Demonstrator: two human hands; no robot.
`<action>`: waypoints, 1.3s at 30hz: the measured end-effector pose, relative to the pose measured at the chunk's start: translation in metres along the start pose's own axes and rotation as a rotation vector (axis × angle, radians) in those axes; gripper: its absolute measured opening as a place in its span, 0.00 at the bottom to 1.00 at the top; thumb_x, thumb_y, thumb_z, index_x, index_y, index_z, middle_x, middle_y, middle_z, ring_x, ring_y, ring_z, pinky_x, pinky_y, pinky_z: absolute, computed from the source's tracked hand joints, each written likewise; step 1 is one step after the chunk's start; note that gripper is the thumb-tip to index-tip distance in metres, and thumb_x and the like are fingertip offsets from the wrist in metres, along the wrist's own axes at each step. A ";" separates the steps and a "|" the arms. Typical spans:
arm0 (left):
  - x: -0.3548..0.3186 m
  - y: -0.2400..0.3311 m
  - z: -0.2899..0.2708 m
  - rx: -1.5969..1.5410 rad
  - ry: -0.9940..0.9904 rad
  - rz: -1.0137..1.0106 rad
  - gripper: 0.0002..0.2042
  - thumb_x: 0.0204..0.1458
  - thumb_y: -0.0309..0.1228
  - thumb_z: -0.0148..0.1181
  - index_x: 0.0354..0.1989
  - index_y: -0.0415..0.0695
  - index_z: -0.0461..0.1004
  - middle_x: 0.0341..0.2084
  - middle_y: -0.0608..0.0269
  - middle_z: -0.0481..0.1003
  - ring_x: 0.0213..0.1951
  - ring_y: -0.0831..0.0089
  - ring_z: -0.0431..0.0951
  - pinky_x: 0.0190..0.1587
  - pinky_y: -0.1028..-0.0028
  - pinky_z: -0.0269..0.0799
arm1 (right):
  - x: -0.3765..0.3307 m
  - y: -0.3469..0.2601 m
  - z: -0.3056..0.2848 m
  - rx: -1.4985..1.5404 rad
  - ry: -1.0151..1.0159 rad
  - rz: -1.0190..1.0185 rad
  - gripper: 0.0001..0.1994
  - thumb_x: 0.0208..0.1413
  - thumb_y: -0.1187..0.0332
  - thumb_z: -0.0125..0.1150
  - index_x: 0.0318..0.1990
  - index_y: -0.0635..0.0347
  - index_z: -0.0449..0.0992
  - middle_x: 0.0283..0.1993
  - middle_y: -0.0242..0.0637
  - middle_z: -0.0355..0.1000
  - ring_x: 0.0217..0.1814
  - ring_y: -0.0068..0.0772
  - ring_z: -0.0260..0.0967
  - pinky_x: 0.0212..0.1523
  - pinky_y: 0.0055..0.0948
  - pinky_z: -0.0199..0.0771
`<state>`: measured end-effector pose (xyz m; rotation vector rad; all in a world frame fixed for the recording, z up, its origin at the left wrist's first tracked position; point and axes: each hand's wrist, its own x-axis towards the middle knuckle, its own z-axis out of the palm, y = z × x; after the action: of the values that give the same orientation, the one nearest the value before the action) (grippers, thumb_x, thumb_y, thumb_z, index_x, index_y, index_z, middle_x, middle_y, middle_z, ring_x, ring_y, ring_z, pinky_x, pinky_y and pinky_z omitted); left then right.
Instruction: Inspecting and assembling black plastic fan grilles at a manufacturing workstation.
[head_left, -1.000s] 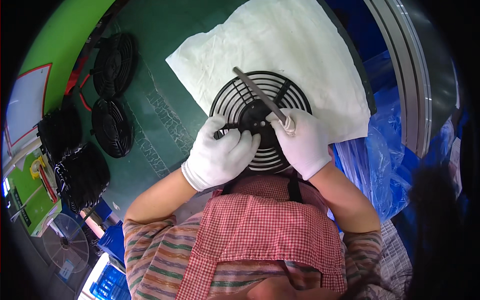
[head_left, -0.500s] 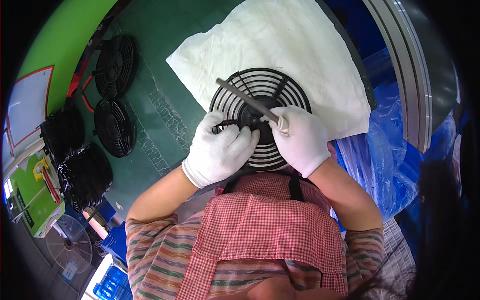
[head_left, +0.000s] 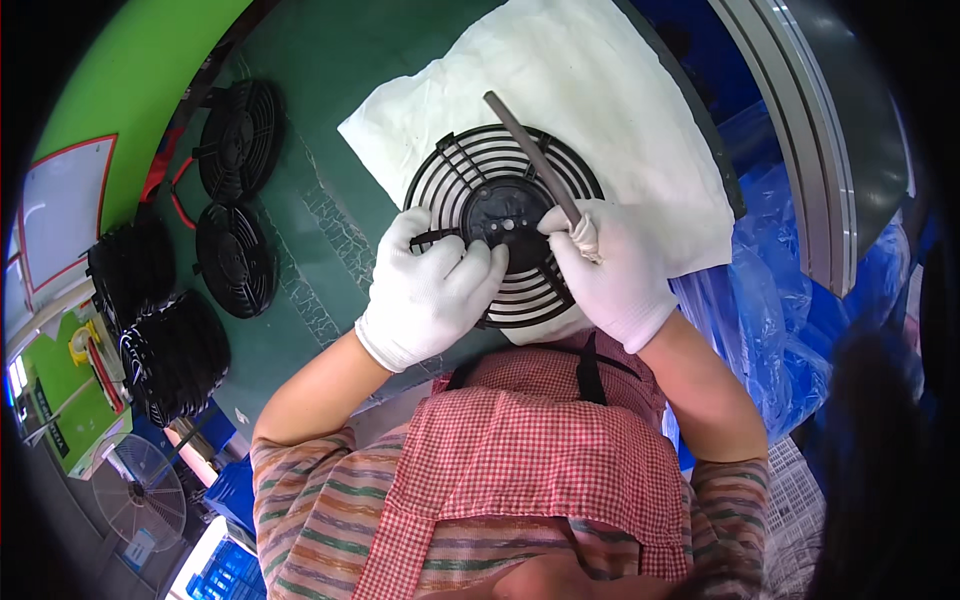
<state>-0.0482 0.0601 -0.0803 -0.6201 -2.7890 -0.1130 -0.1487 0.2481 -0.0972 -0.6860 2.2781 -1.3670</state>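
A round black fan guard with concentric rings and a solid hub is in front of me, over a white cloth. My left hand, in a white glove, is closed on the guard's left rim, its fingertips near the hub. My right hand, gloved too, is closed around a grey-brown rod that slants up to the left across the guard. White glove fabric is bunched where the rod enters the fist. The rod's lower end is hidden in the hand.
The white cloth lies on a green worktable. Two more black guards lie at the left, beside stacks of black guards. Blue plastic sheeting and a curved metal rail are at the right. A standing fan is lower left.
The guard has shifted slightly left and turned. My right hand has drawn back to the right, and the rod now points more steeply upward, uncovering the hub.
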 end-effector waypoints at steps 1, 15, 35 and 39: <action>-0.003 0.002 0.004 0.002 0.033 0.001 0.14 0.34 0.27 0.62 0.34 0.44 0.80 0.28 0.68 0.73 0.26 0.78 0.71 0.41 0.63 0.70 | 0.000 -0.001 0.001 0.012 -0.016 0.011 0.03 0.54 0.75 0.59 0.35 0.61 0.78 0.26 0.36 0.73 0.27 0.27 0.71 0.29 0.26 0.69; 0.007 -0.018 -0.024 -0.124 0.049 -0.104 0.15 0.34 0.28 0.62 0.35 0.45 0.79 0.29 0.71 0.76 0.27 0.77 0.74 0.45 0.65 0.70 | 0.009 -0.025 -0.016 -0.160 0.256 -0.254 0.05 0.53 0.74 0.59 0.38 0.59 0.77 0.31 0.35 0.73 0.31 0.35 0.73 0.34 0.34 0.72; -0.020 -0.032 -0.018 -2.317 0.462 -1.085 0.20 0.52 0.25 0.63 0.53 0.32 0.69 0.45 0.56 0.77 0.47 0.68 0.78 0.53 0.69 0.73 | -0.015 0.013 -0.053 0.807 0.039 0.634 0.15 0.61 0.71 0.54 0.55 0.65 0.69 0.20 0.23 0.60 0.15 0.11 0.52 0.16 0.17 0.52; -0.023 -0.009 -0.039 -1.927 0.680 -0.960 0.28 0.48 0.22 0.66 0.59 0.34 0.63 0.49 0.60 0.74 0.48 0.73 0.74 0.55 0.70 0.70 | -0.012 0.031 -0.022 0.882 -0.066 0.414 0.23 0.62 0.71 0.52 0.65 0.60 0.62 0.24 0.21 0.59 0.15 0.11 0.51 0.14 0.17 0.52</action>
<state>-0.0217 0.0373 -0.0496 0.5237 -1.2319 -2.5230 -0.1578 0.2835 -0.1138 0.0345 1.4022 -1.8433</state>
